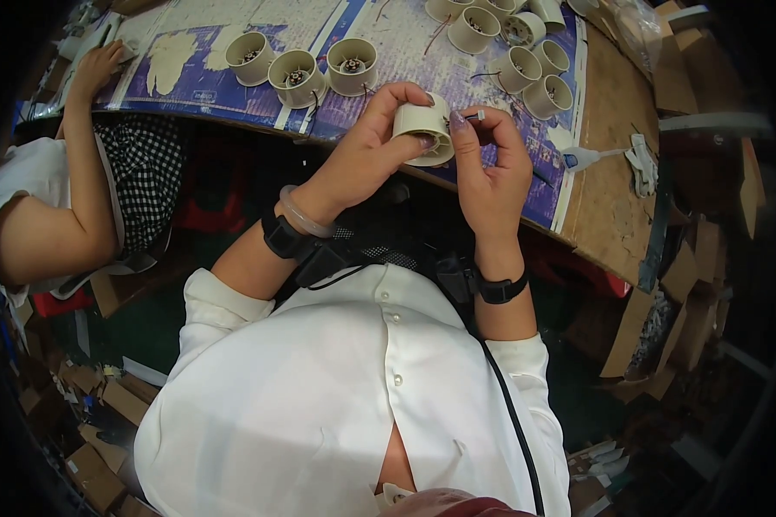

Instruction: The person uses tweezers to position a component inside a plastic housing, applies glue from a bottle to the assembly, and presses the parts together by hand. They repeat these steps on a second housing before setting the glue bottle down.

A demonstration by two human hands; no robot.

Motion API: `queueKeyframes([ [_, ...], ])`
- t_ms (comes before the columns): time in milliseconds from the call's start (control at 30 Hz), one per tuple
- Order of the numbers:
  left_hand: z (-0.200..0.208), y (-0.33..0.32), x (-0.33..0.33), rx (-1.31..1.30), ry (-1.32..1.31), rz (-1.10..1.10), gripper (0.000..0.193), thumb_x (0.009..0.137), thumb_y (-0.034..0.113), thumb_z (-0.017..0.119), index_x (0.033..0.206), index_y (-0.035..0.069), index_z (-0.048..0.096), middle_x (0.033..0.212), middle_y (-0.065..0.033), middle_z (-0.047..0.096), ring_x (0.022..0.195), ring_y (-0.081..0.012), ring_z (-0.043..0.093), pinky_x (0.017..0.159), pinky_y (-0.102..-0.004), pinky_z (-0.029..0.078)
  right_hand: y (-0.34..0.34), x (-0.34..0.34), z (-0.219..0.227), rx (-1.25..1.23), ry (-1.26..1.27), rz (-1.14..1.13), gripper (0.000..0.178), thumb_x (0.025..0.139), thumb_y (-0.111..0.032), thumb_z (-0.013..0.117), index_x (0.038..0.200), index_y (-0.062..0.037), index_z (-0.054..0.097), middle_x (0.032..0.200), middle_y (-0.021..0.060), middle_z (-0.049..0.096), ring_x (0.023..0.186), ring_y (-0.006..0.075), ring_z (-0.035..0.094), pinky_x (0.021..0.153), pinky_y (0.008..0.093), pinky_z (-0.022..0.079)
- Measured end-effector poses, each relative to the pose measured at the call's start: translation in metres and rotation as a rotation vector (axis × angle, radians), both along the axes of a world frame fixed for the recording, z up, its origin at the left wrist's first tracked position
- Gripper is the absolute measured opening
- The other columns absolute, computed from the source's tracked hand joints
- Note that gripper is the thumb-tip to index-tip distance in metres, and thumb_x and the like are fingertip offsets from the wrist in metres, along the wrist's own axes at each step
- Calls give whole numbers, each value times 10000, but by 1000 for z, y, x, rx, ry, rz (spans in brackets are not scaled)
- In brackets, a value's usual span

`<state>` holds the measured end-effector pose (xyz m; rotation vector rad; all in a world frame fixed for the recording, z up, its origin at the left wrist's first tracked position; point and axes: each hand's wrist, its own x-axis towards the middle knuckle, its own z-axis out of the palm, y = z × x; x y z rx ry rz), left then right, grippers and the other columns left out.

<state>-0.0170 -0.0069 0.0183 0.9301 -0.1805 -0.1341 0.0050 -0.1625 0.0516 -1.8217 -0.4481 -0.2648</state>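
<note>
A cream cylindrical housing [411,124] is tilted over the table's near edge, with spokes visible in its lower opening. My left hand [364,162] is closed around its left side, thumb at the lower rim and fingers over the top. At the housing's right side, my right hand [497,168] pinches a dark wire between thumb and forefinger. A small pale connector [480,115] pokes out past those fingertips. Where the wire joins the housing is hidden by my fingers. Three similar cream housings [352,67] with motor-like parts and wires inside stand beyond my left hand.
More cream housings [521,69] cluster at the far right. A white squeeze bottle [580,158] with a thin nozzle lies near pale gloves [641,164] on the brown cardboard table cover [616,207]. At left, a co-worker's arm [79,172] reaches onto the table. Cardboard boxes [634,332] stand at right.
</note>
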Motion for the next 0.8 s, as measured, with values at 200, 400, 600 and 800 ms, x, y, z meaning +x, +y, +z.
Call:
queueKeyframes([
  [200, -6, 4, -3, 442, -311, 187, 464, 806, -67, 589, 1211, 95, 429, 1232, -87, 487, 1128, -197, 523, 950, -306, 435, -3, -7, -1, 40, 14, -35, 115, 897, -110, 658, 927, -8, 614, 833, 71, 610, 713, 148, 558, 673, 266, 461],
  [400, -5, 7, 3, 527, -643, 330, 406, 793, -34, 672, 1114, 122, 479, 1298, -151, 476, 1168, -254, 515, 957, -324, 430, -9, -13, -3, 98, -27, 87, 79, 933, -86, 604, 950, -11, 587, 910, 54, 596, 809, 122, 523, 756, 239, 420],
  [600, -1, 10, 5, 560, -743, 393, 400, 777, -4, 725, 1072, 141, 498, 1305, -182, 470, 1176, -299, 519, 949, -358, 451, -11, -18, -1, 37, -197, 141, 66, 904, -82, 625, 914, -21, 603, 872, 70, 605, 826, 200, 548, 751, 290, 447],
  [800, 10, 16, 7, 789, -987, 431, 434, 781, 27, 759, 1073, 181, 478, 1306, -253, 431, 1025, -329, 639, 819, -388, 564, -10, -25, -4, 137, -195, 183, 84, 890, -16, 630, 935, -25, 560, 940, 88, 588, 882, 177, 548, 817, 277, 446],
])
